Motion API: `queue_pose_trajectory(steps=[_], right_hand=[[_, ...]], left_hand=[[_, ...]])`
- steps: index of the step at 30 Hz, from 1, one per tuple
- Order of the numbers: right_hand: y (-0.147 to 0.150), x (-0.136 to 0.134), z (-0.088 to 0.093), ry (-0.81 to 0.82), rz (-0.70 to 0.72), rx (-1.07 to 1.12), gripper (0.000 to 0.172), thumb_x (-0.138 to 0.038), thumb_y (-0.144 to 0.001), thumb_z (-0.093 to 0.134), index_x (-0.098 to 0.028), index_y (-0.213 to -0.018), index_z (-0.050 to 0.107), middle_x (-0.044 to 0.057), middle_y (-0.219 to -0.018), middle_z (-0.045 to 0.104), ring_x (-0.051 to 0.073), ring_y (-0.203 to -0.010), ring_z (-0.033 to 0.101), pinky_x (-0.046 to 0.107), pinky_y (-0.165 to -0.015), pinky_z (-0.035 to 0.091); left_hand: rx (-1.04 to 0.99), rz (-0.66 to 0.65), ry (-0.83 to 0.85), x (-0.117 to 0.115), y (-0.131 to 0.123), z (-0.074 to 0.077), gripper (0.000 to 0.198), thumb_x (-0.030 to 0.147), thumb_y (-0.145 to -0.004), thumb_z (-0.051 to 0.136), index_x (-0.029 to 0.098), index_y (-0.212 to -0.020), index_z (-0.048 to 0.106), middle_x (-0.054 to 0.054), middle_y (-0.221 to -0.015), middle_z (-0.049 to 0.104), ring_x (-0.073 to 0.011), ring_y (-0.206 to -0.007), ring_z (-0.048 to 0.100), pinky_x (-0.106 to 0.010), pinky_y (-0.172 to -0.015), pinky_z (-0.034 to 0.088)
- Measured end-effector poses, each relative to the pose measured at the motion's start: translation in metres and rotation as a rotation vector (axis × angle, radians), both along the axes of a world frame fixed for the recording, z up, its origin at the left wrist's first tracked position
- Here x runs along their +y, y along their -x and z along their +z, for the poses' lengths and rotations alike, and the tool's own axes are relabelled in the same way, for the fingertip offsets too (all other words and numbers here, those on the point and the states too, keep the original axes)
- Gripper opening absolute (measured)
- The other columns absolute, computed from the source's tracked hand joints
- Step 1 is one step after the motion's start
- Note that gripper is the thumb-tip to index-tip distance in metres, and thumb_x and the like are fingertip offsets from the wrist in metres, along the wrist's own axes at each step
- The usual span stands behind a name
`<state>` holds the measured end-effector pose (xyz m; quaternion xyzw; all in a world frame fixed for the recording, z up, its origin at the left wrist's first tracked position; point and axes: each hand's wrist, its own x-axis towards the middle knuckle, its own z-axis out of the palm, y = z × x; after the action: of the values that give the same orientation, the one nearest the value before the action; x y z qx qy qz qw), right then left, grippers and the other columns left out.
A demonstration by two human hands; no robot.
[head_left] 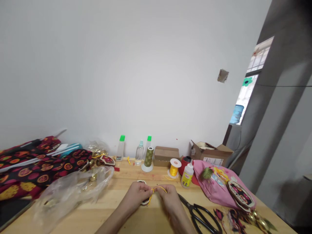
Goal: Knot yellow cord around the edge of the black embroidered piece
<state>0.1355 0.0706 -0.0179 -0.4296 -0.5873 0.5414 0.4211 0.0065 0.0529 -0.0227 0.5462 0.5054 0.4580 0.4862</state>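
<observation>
From here I see the left hand (138, 194) and right hand (171, 197), each grip pinched on thin, curving yellow cord (159, 187) above the grained wooden desk (156, 177)

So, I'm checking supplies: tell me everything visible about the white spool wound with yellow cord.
The white spool, seemingly plastic, stands upright on the wooden table, with round flanges above and below. Glossy yellow cord wraps its middle; a loose bit lies by its base. Behind it to the left is a brown cardboard box; right of it, a red, black-topped object; contact with either is unclear.
</observation>
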Motion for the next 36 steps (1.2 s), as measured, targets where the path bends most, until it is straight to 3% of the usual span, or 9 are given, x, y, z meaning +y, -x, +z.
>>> queue_pose_trajectory(steps=[5, 9, 15, 18, 25, 32, 36], right_hand=[[-0.005, -0.004, 0.004, 0.220, 0.098, 0.228, 0.017, -0.029, -0.061, 0.050, -0.013, -0.063, 0.056, -0.011, -0.032, 0.025, 0.002, -0.027, 0.014, 0.017, -0.030, 0.008], [-0.005, -0.004, 0.005, 0.404, 0.187, 0.441, 0.021, -0.031, -0.061, 0.052, -0.016, -0.076, 0.052, -0.012, -0.036, 0.027, 0.001, -0.028, 0.014, 0.014, -0.030, 0.005], [-0.007, 0.000, 0.009, 0.587, 0.201, 0.685, 0.006, -0.023, -0.069, 0.046, -0.018, -0.066, 0.042, -0.012, -0.034, 0.024, 0.001, -0.026, 0.013, 0.012, -0.030, 0.004], [-0.007, 0.000, 0.013, 0.637, 0.183, 0.745, 0.012, -0.019, -0.073, 0.039, -0.018, -0.062, 0.037, -0.012, -0.034, 0.023, 0.000, -0.025, 0.012, 0.011, -0.029, 0.004], [-0.007, 0.002, 0.015, 0.589, 0.194, 0.727, 0.027, -0.026, -0.070, 0.048, -0.019, -0.054, 0.028, -0.014, -0.034, 0.018, 0.000, -0.025, 0.010, 0.011, -0.027, 0.006], [-0.001, -0.002, 0.013, 0.390, 0.156, 0.653, 0.031, -0.032, -0.058, 0.059, -0.019, -0.057, 0.031, -0.013, -0.035, 0.025, 0.000, -0.028, 0.012, 0.012, -0.029, 0.007], [0.004, -0.005, 0.012, 0.271, 0.190, 0.529, 0.031, -0.039, -0.060, 0.056, -0.018, -0.056, 0.032, -0.012, -0.037, 0.026, 0.000, -0.030, 0.013, 0.013, -0.031, 0.007]], left_hand=[[-0.048, -0.009, -0.014, 0.000, 0.002, 0.000, 0.036, 0.045, -0.052, 0.059, 0.010, -0.046, 0.052, 0.006, -0.039, 0.038, -0.0053, -0.039, 0.029, -0.019, -0.041, 0.018], [-0.105, -0.031, -0.041, -0.001, 0.003, 0.001, 0.034, 0.042, -0.054, 0.060, 0.009, -0.051, 0.055, 0.006, -0.040, 0.041, -0.0049, -0.040, 0.029, -0.018, -0.042, 0.019], [-0.167, 0.030, -0.013, 0.000, 0.005, -0.002, 0.032, 0.038, -0.052, 0.064, 0.007, -0.061, 0.061, 0.002, -0.045, 0.052, -0.0064, -0.042, 0.039, -0.020, -0.045, 0.028], [-0.161, 0.039, 0.007, -0.001, 0.003, 0.000, 0.034, 0.037, -0.050, 0.066, 0.007, -0.064, 0.062, 0.002, -0.045, 0.053, -0.0065, -0.041, 0.040, -0.020, -0.045, 0.029], [-0.189, -0.030, 0.009, -0.004, 0.000, 0.003, 0.035, 0.039, -0.052, 0.064, 0.007, -0.066, 0.063, 0.002, -0.043, 0.052, -0.0065, -0.041, 0.039, -0.019, -0.043, 0.027], [-0.213, -0.046, 0.002, -0.001, 0.003, 0.000, 0.032, 0.038, -0.051, 0.065, 0.007, -0.060, 0.063, 0.001, -0.043, 0.052, -0.0068, -0.040, 0.039, -0.019, -0.043, 0.026], [-0.203, -0.065, -0.005, 0.000, 0.003, -0.002, 0.031, 0.039, -0.051, 0.064, 0.008, -0.050, 0.059, 0.003, -0.038, 0.047, -0.0064, -0.037, 0.036, -0.019, -0.041, 0.024]])
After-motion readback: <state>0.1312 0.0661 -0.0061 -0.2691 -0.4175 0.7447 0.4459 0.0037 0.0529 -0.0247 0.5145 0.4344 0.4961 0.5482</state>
